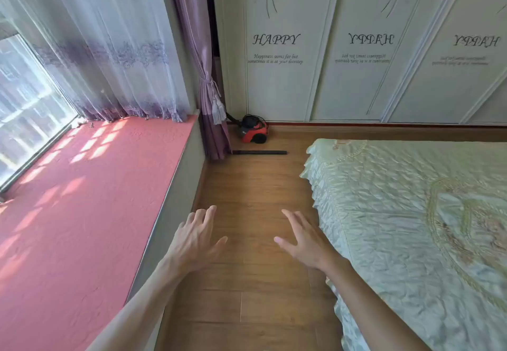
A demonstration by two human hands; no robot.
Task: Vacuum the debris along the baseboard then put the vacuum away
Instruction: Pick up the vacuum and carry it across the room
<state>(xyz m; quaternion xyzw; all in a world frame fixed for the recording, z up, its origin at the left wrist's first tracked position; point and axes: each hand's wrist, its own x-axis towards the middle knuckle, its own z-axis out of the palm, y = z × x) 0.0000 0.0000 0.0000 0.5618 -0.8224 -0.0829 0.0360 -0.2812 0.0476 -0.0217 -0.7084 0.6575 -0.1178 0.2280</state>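
A small red and black vacuum (253,129) sits on the wooden floor in the far corner, against the wardrobe's base. Its black hose runs left behind the purple curtain. A black tube (259,152) lies flat on the floor just in front of it. My left hand (196,236) and my right hand (300,236) are stretched out over the floor, fingers spread, holding nothing, well short of the vacuum. The baseboard (201,175) runs along the foot of the window seat on the left. I make out no debris on the floor.
A pink window seat (90,199) fills the left, with sheer and purple curtains (211,120) above it. A bed with a pale green cover (406,213) fills the right. A strip of wooden floor (255,186) runs between them. White wardrobe doors (356,76) close the far side.
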